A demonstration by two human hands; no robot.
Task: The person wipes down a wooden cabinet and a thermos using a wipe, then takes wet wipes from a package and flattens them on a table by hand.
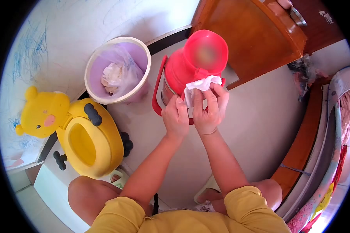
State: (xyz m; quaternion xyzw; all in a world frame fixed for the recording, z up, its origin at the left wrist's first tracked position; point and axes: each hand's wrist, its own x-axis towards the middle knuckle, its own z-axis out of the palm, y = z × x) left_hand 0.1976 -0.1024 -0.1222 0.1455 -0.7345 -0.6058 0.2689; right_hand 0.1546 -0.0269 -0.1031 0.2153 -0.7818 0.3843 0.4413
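A red thermos flask [174,70] with a wide flared top stands on the floor in front of me, its red carrying handle [158,87] out to the left side. My right hand [210,108] is closed on a crumpled white tissue [200,86], pressed up by the flask's near side, just below the rim. Beside it, my left hand [176,118] has its fingers curled in at the flask's lower front, close to the tissue's left edge. What those left fingers grip is hidden. The inside of the flared top looks blurred.
A lilac bin [145,83] lined with a clear bag holds used tissues. Left of me is a yellow animal-shaped child's potty [111,132] with dark handles. Behind the flask stands a brown wooden panel [249,39]; a bed edge with bedding [330,128] runs along the right.
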